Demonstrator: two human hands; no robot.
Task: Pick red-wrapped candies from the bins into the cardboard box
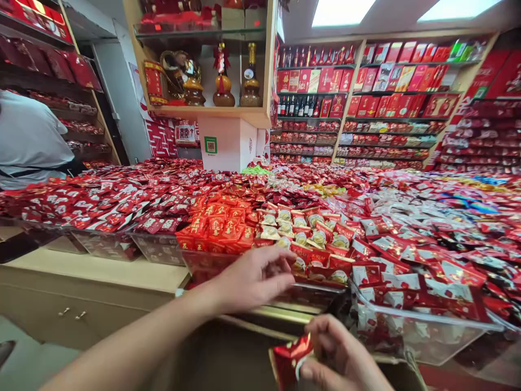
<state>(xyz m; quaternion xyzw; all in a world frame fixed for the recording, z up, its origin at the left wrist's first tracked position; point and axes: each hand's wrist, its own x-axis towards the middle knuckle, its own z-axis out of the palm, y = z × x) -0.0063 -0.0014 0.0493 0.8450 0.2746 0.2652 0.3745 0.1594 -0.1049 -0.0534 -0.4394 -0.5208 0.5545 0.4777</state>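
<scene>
My left hand (256, 279) reaches over the front edge of a bin of red and gold durian candy packets (319, 236). Its fingers are bent, with a gap between them and the thumb, and nothing shows in them. Whether the fingertips touch the packets I cannot tell. Lower down, my right hand (340, 355) pinches a shiny red candy packet (291, 359) between thumb and fingers. That packet is above an opened cardboard box (228, 353), whose inside is dark.
Orange-red packets (220, 225) fill the bin to the left. At the right, a clear plastic bin (439, 331) holds red and white packets. A cream cabinet (93, 282) stands at left. Shelves (354, 98) line the back. A person in a white shirt (28, 136) is at far left.
</scene>
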